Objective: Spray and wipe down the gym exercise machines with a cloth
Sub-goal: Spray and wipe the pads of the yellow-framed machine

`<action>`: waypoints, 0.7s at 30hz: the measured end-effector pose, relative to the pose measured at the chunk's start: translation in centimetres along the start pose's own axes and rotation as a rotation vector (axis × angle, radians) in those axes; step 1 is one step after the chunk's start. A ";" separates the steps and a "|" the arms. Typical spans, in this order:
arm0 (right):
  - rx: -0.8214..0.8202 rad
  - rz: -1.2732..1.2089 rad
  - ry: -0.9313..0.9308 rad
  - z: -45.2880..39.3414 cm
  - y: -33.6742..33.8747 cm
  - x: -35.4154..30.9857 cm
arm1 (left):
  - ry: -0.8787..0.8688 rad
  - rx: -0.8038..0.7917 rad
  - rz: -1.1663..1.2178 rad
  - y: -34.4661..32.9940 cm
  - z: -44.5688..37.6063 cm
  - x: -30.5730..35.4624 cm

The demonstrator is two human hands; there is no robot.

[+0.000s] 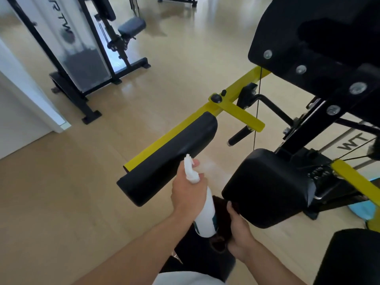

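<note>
L hand grips spray bottle; R hand clutches dark cloth. Panel reads "WT".

The spray bottle is white, with a white trigger head and a dark teal band low on its body. The cloth is dark brown, nearly black. The long arm pad and the seat pad are glossy black. The machine's bars are bright yellow, its frame black with silver bolt heads. The floor is pale beige wood-tone. The far machine is black with a frosted white panel bearing dark letters.
</note>
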State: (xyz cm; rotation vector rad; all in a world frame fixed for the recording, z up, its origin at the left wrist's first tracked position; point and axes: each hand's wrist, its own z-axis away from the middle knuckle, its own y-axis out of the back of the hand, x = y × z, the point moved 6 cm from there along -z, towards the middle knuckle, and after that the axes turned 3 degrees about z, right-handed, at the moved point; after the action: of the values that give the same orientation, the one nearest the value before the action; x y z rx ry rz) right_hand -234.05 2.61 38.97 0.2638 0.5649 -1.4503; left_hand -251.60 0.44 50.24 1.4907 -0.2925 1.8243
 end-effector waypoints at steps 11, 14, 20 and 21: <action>0.027 -0.089 0.027 0.7 -1.4 -3.2 | 0.021 -0.183 -0.052 -3.4 -4.3 2.8; 0.067 -0.058 0.036 0.8 -0.9 -3.7 | 0.033 -0.171 -0.068 -3.9 -4.6 2.6; 0.086 -0.013 0.042 1.7 -0.5 -4.1 | 0.048 -0.172 -0.102 -4.0 -4.5 1.7; 0.084 -0.019 0.041 1.8 -0.5 -4.1 | 0.043 -0.173 -0.122 -4.0 -4.4 1.5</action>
State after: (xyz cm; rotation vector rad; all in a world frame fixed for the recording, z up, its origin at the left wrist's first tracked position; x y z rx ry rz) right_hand -234.23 5.15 42.67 0.3560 0.5422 -1.4913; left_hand -252.28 6.42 49.22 1.3198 -0.3231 1.6873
